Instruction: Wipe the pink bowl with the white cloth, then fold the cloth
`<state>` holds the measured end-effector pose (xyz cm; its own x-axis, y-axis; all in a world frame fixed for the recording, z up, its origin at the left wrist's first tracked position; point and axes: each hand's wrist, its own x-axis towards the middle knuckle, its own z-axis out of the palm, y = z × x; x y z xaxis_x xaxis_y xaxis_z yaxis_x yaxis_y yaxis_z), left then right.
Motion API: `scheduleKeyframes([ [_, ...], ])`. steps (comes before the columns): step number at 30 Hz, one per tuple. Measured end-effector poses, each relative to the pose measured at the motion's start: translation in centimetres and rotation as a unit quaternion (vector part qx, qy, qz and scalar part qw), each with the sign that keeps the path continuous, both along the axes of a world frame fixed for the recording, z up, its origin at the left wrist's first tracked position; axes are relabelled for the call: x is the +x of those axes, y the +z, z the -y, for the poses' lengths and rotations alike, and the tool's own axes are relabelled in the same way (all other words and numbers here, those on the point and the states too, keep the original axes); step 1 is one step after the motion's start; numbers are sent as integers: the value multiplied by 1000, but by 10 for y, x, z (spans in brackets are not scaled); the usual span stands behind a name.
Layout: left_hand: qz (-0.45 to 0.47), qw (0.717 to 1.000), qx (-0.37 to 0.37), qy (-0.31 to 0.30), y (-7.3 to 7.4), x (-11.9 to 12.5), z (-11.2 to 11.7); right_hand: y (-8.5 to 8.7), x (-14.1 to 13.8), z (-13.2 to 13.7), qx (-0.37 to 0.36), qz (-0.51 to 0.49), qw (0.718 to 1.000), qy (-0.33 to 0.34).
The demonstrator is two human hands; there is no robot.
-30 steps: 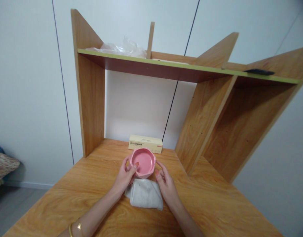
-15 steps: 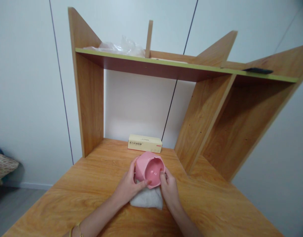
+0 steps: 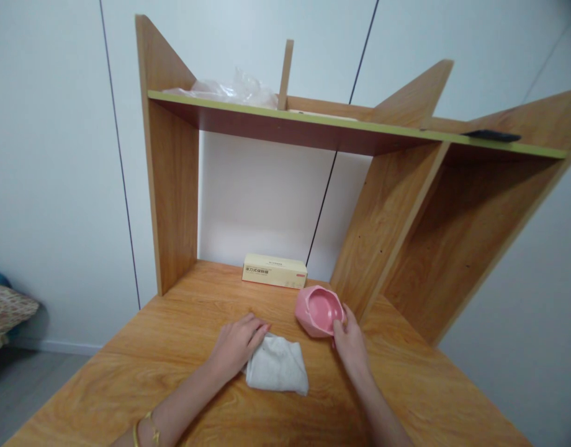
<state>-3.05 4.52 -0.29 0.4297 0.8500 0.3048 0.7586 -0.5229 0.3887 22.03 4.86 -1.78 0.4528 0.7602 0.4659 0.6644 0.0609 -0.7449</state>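
Observation:
A pink faceted bowl is tilted at the right of the desk's middle, its hollow facing up and toward me. My right hand grips its right rim, thumb at the near edge of the opening. My left hand lies low over the desk with fingers stretched out, its fingertips at the upper left edge of a folded pale grey cloth. That cloth rests on the desk between my two hands, and part of its left edge is hidden by the left hand.
A cream cardboard box stands behind the bowl on the wooden desk. Wooden shelf panels rise at the right. Clear plastic bags and a flat dark object lie on the upper shelf.
The bowl has moved right, away from above the cloth, in my right hand. My left hand has let go of it and come down at the cloth's left edge.

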Motion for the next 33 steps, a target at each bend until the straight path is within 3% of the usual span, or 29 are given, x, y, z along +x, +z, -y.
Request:
scheduleKeyframes([
  [6, -41, 999, 1, 18, 0, 1, 0, -5, 8, -1, -81, -16, 997, -4],
  [18, -49, 999, -14, 19, 3, -1, -1, 9, 9, 5, -164, -25, 986, 17],
  [26, -42, 998, -28, 42, 1, -8, -9, 9, 8, 3, -175, -21, 984, 12],
  [33, -30, 997, -38, 63, -1, -16, -14, 4, 15, -2, -137, 9, 990, -1],
])
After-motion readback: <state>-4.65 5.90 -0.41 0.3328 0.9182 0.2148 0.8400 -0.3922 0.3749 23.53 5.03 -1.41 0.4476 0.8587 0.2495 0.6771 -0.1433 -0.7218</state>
